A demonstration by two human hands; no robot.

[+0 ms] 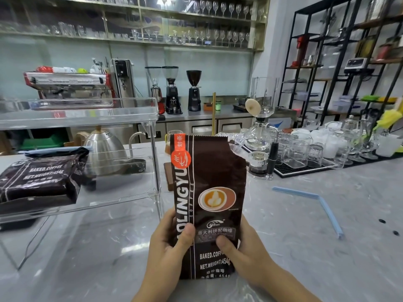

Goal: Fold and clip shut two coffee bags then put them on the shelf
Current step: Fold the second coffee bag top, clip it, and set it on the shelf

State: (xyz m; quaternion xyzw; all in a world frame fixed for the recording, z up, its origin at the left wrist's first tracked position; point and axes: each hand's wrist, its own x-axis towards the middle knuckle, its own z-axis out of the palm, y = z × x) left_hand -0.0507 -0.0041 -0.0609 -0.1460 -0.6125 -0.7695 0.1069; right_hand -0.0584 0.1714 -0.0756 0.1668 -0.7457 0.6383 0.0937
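Head cam: left hand [168,243] & right hand [244,251] both grip upright coffee bag [210,192].

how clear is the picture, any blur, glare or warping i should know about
Head view: the upright coffee bag held by the left hand and right hand is sharp, its print readable. The clear acrylic shelf and the clipped bag on it look smeared. Soft glare lies on the marble counter. Wide-angle warping bends the black rack at right.
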